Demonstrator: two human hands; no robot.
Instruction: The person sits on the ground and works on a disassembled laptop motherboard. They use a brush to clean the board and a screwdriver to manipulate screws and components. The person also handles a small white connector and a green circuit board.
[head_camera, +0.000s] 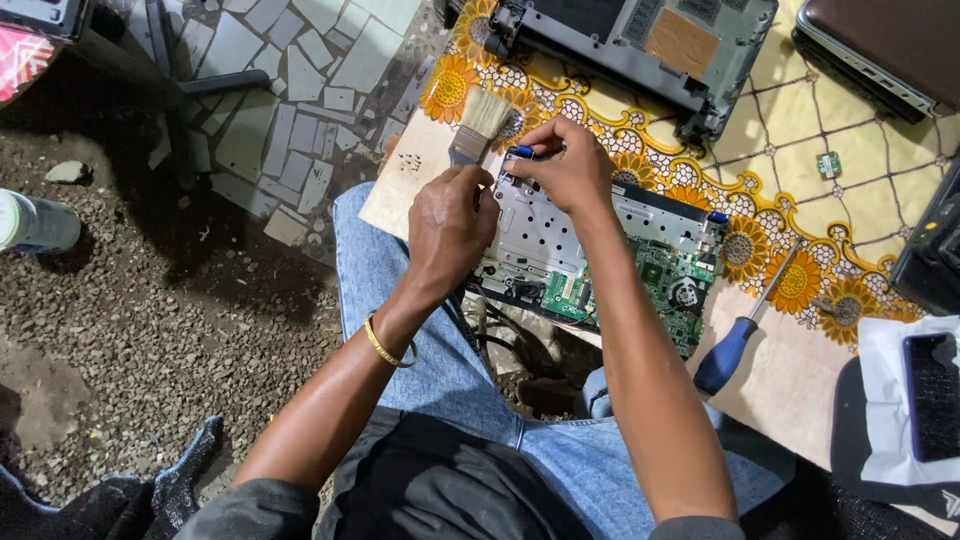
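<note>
In the head view, near the top middle, the left hand (450, 225) is curled around the handle of a paintbrush (477, 125). The right hand (568, 165) pinches a small blue part (520, 152) at the top edge of an open laptop board (600, 255) in the middle. A blue screwdriver (735, 340) lies to the right on the flowered tablecloth (800, 130).

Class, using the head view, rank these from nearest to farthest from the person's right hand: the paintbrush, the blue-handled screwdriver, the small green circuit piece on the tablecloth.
Measured from the right hand:
1. Paintbrush: just to its left, bristles over the table's edge.
2. Blue-handled screwdriver: lower right, lying on the table.
3. Small green circuit piece: far right, on the patterned tablecloth.
</note>
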